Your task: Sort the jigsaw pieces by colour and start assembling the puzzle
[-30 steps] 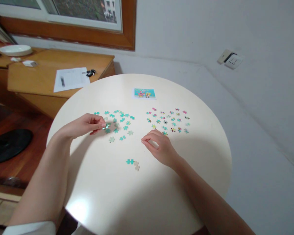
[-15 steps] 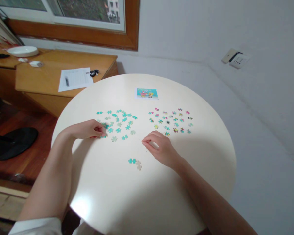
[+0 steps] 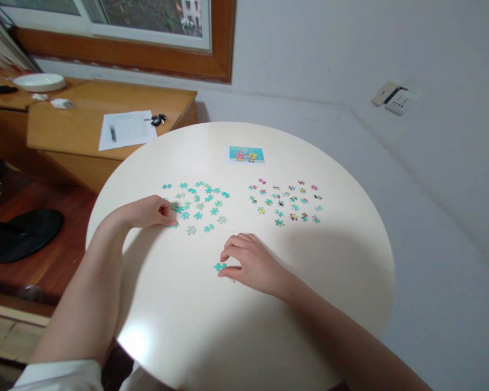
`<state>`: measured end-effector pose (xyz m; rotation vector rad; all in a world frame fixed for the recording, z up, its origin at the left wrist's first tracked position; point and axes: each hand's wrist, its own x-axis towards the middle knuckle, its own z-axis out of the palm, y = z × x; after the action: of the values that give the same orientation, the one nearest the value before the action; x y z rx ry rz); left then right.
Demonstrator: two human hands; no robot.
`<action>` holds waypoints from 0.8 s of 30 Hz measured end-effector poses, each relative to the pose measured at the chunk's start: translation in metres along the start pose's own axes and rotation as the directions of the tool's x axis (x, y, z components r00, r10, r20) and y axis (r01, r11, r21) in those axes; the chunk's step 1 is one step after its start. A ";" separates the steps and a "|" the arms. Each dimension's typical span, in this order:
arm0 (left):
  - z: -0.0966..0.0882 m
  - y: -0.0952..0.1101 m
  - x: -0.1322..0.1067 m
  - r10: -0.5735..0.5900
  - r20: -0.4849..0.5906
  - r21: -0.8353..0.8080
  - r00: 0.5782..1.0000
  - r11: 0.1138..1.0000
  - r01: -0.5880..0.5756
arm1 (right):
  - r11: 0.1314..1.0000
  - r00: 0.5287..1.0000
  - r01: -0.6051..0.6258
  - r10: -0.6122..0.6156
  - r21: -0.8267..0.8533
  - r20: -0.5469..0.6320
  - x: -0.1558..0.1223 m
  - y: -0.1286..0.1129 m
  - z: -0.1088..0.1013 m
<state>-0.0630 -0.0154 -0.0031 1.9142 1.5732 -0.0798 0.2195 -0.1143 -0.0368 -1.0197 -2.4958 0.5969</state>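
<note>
Straddling joined teal jigsaw pcs [image 3: 218, 266] on near side of SpongeBob card [image 3: 246, 155], R hand [image 3: 250, 262] has parted fingers; L hand [image 3: 150, 210], near-left of card, has fingers curled at loose teal pcs [image 3: 198, 215], hold can't be told; multicol. pcs [image 3: 294, 216] near-right of card.

bare lane down the round white table [image 3: 204, 336]
it runs between the loose teal jigsaw pieces [image 3: 198, 215] and the multicoloured jigsaw pieces [image 3: 294, 216], the picture card [image 3: 246, 155] at the far end, the right hand [image 3: 249, 262] at the near; the left hand [image 3: 150, 210] blocks the teal pieces' left side, the right forearm [image 3: 334, 328] bars the table's near right.
</note>
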 end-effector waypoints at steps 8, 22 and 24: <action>-0.002 0.000 -0.005 0.044 -0.078 -0.057 0.996 0.997 -0.048 | 0.992 0.991 -0.113 0.109 0.048 0.080 0.002 -0.009 0.000; 0.017 0.049 -0.013 0.320 -0.140 -0.299 0.937 0.889 -0.348 | 0.884 0.970 -0.237 0.240 0.404 0.043 0.005 -0.012 -0.007; 0.025 0.061 -0.014 0.386 -0.088 -0.291 0.918 0.872 -0.394 | 0.802 0.947 -0.275 0.322 0.530 0.005 0.005 -0.010 -0.006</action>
<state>-0.0038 -0.0442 0.0101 1.9460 1.1065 0.3455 0.2127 -0.1159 -0.0258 -1.1813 -1.9240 1.2250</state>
